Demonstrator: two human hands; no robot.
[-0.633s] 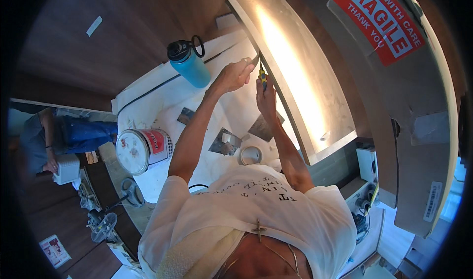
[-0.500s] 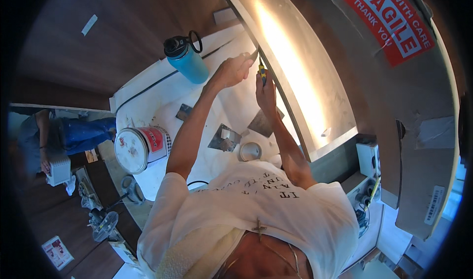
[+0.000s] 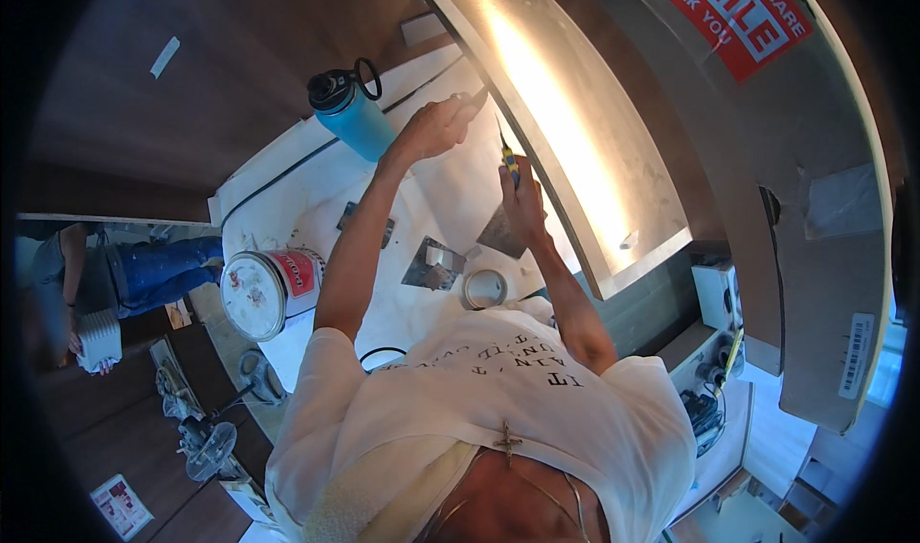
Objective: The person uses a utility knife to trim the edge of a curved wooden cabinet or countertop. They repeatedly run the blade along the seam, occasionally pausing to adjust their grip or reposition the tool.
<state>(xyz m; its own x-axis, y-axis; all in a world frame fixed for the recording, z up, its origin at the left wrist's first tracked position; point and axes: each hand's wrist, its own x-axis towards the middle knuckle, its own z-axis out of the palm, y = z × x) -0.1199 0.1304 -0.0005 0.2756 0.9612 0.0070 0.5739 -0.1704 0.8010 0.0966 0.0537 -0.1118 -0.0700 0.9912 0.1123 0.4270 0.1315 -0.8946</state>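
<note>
My left hand (image 3: pixel 433 131) is closed on a thin flat blade-like piece (image 3: pixel 479 98), its end close to the edge of a pale lit panel (image 3: pixel 613 160). Its exact kind does not show. Lower and to the right, my right hand (image 3: pixel 523 203) grips a slim tool (image 3: pixel 510 164) with a yellow-and-blue handle and a thin dark shaft pointing up and away from me. The shaft's tip stands just left of the panel's long edge. Bright light glares along the panel's middle.
On the white work surface stand a blue bottle (image 3: pixel 356 126), a paint can (image 3: pixel 255 297) and a tape roll (image 3: pixel 485 289), beside flat dark plates (image 3: pixel 434 263). A cardboard box (image 3: pixel 767 160) looms at right. Another person (image 3: pixel 105 275) holds a white object at far left.
My right hand has drawn the slim tool slightly back toward me, widening the gap between my hands. The left hand has shifted a little. The whole view has moved slightly.
</note>
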